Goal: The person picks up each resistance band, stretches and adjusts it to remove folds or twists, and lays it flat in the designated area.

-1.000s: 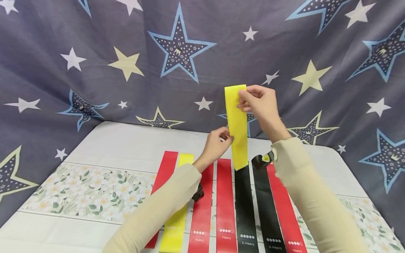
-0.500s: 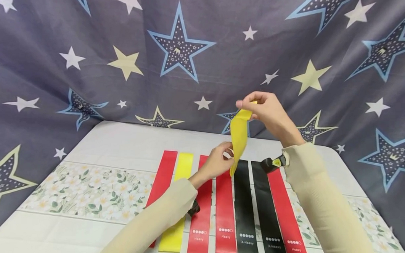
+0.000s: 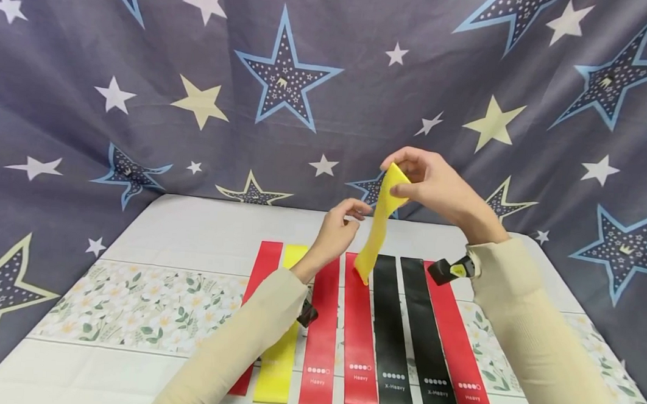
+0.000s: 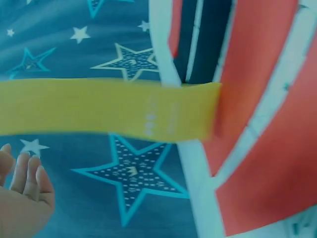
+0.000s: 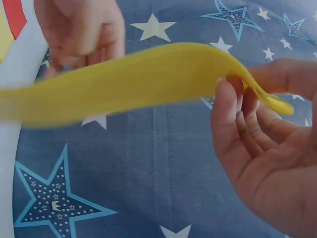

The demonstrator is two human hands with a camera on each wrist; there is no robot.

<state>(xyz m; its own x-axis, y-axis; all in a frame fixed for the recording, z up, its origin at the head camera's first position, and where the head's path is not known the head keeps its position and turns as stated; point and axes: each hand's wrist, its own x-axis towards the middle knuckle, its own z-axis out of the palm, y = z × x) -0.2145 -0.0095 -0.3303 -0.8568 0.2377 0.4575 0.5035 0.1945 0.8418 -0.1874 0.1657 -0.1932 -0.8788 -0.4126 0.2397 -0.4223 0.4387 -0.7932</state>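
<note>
My right hand [image 3: 434, 186] pinches the upper end of a yellow resistance band [image 3: 378, 226] between thumb and fingers. The band hangs down, twisted, its lower end in front of a red resistance band [image 3: 361, 344] marked Heavy. In the right wrist view the yellow band [image 5: 133, 84] bends where the thumb and fingers grip it. Just left of the hanging band is my left hand [image 3: 335, 232], its fingers loosely bent around nothing. The left wrist view shows that left hand [image 4: 27, 198] apart from the band, with blurred print near the band's end.
On the white table [image 3: 190, 231] lies a row of flat bands: a red one [image 3: 268, 263], a yellow one [image 3: 274, 376], another red [image 3: 322, 336], two black X-Heavy ones [image 3: 393, 340] and a red one [image 3: 466, 356] at the right. A star-patterned curtain [image 3: 161, 47] hangs behind.
The yellow band swings from lying flat to the view, to hanging twisted and lower. My left hand lets go of its edge and moves slightly away; my right hand moves right and a little down.
</note>
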